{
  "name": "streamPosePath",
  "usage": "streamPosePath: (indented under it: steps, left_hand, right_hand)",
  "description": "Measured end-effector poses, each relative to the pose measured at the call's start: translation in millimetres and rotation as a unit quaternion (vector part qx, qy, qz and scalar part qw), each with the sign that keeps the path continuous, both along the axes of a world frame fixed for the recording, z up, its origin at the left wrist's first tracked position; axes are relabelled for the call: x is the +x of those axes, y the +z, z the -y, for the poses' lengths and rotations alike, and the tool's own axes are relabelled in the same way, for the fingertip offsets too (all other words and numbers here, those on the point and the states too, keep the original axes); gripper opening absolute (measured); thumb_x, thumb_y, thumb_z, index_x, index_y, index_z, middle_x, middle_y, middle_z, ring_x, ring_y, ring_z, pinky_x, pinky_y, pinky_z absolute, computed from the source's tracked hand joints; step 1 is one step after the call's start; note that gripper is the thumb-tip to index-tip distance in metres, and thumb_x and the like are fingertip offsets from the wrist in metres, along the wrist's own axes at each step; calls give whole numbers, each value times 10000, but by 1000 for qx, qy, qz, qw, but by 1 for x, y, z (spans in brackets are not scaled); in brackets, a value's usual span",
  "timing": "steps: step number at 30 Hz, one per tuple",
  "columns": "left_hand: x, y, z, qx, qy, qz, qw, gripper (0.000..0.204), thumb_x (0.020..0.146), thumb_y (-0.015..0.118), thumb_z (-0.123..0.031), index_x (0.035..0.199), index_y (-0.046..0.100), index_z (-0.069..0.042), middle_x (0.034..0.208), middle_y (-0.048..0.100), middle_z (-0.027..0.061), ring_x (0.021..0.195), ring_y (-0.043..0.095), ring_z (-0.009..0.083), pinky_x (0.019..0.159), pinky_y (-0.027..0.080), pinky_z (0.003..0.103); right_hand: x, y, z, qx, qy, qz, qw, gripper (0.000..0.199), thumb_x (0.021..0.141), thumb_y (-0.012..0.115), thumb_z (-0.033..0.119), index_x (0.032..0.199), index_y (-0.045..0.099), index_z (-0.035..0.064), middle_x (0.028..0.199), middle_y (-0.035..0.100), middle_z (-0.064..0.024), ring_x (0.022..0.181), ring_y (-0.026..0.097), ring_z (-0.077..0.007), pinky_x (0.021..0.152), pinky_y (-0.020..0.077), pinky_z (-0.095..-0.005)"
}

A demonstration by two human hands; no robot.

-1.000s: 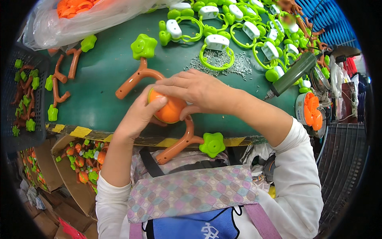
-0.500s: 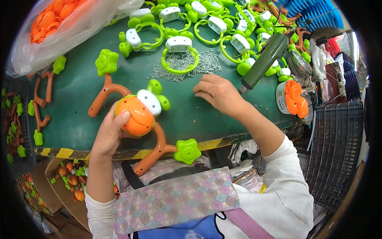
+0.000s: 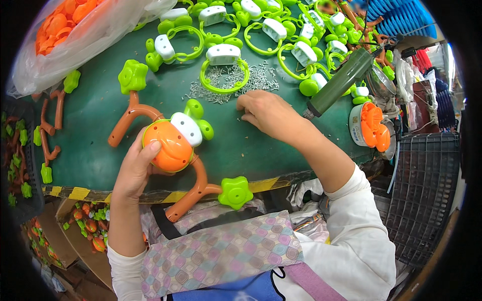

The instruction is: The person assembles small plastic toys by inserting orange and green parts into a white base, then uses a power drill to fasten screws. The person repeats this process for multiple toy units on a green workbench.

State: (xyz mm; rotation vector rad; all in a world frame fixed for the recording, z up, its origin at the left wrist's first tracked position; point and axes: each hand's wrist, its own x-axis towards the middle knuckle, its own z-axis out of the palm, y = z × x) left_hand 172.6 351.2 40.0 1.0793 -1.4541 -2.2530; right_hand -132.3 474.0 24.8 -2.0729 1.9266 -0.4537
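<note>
My left hand (image 3: 134,163) is closed round a plastic toy with a glossy orange body (image 3: 168,145), its thumb lying on the orange shell. A white face piece (image 3: 187,128) with green knobs joins the body at its upper right. Brown forked branches stick out on both sides, each tipped with a green flower (image 3: 235,192). My right hand (image 3: 266,113) is at the near edge of a heap of small silver screws (image 3: 226,83), fingers curled and drawn together; what they hold is too small to make out. One green ring with a white piece (image 3: 224,55) lies on the heap.
A green electric screwdriver (image 3: 341,83) hangs tilted right of my right hand. More green rings with white pieces (image 3: 274,30) cover the far side. At far left is a clear bag of orange shells (image 3: 65,25); at right, a tub of orange parts (image 3: 356,125). Striped tape (image 3: 80,193) marks the table edge.
My right hand has shifted slightly left, to the edge of the screw heap. My left hand keeps its hold on the toy, almost unmoved.
</note>
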Motion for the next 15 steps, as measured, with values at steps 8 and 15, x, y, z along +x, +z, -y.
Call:
streamPosePath:
  steps: [8,15]
  left_hand:
    - [-2,2,-1,-9,-7,0,1000,713,920,656,-479,1434,428,-40,1269,590,119,1076,676,226,746,629,369]
    - [1,-2,1,-6,1,-4,1000,711,921,654,-480,1433,428,-40,1259,596,114,1065,678,218,742,629,363]
  right_hand:
    - [20,-16,13,-122,-65,-11,990,260,838,712,93,1086,652,41,978,618,-102,932,634,-313,795,532,-427]
    - [42,-25,11,-128,-25,2,992,192,804,703,73,989,655,53,945,593,-101,901,622,-304,738,538,-410]
